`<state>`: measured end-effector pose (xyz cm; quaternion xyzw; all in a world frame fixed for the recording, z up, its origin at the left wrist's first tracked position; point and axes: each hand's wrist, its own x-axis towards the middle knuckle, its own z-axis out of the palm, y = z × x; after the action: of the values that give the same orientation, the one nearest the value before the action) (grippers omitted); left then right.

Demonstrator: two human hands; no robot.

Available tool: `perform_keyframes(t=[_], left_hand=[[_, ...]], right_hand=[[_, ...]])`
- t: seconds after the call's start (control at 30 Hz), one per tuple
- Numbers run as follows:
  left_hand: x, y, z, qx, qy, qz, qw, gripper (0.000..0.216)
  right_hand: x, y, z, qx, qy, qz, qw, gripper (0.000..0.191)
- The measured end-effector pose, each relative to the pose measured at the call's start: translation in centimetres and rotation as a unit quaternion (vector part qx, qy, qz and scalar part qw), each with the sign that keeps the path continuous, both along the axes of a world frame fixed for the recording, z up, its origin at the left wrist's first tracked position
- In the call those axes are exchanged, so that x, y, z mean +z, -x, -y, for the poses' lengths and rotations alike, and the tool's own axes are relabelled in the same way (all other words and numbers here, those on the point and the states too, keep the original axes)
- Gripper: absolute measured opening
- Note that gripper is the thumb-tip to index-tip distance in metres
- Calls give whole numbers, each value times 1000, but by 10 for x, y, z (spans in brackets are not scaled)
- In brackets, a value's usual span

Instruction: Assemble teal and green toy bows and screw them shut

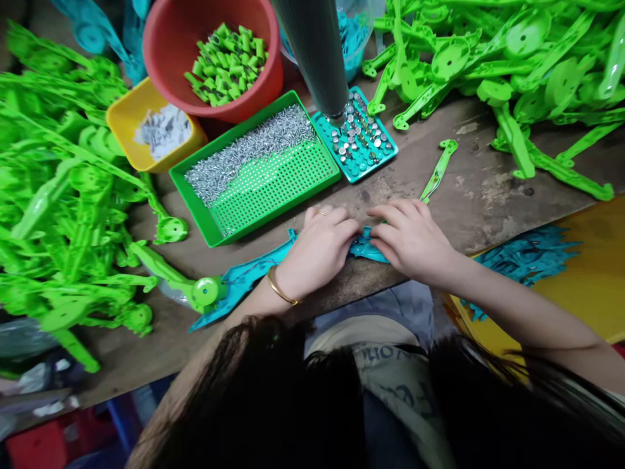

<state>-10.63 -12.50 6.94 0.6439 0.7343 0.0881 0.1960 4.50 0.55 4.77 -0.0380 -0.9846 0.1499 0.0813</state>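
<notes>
A long blue plastic shell piece (pixel 254 267) lies along the front of the bench, with thin wire visible in it. My left hand (pixel 328 244) is curled over its middle, fingers bent down onto it. My right hand (pixel 410 238) pinches the right end, a small blue section showing between the two hands. My fingers partly hide what they touch there. A green plastic arm with a round disc (pixel 208 293) lies against the left end of the blue shell. One narrow green part (pixel 439 170) rests just beyond my right hand.
Green parts are heaped left (pixel 73 195) and right (pixel 537 65). A green tray of screws (pixel 293 205), a blue tray of small metal pieces (pixel 385 159), a red bucket (pixel 163 58) and a yellow bin (pixel 117 124) stand behind my hands. A dark post (pixel 317 52) overhangs the blue tray.
</notes>
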Motion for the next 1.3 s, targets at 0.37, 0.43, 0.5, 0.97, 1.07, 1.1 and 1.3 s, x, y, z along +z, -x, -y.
perform_keyframes(t=[0.37,0.43,0.5,0.97,1.07,1.1,1.3], left_hand=[[-4,1,4,-61,-25,-69,995,32],[-6,3,5,-77,-40,-77,993,32],[-7,7,6,-99,-53,-78,991,32],[-11,36,-13,-204,8,-9,979,34],[-12,35,-11,-206,1,-14,978,37],[-13,34,-11,-209,-1,-16,978,37],[-19,35,-11,-214,-2,-28,977,36]], right_hand=[[-10,11,2,13,35,39,999,22],[-10,11,1,18,34,41,998,22],[-10,11,1,25,31,38,998,21],[-11,13,0,6,47,81,996,21],[-12,13,0,10,62,76,995,21],[-11,14,0,15,59,74,995,22],[-7,22,3,4,37,100,994,23]])
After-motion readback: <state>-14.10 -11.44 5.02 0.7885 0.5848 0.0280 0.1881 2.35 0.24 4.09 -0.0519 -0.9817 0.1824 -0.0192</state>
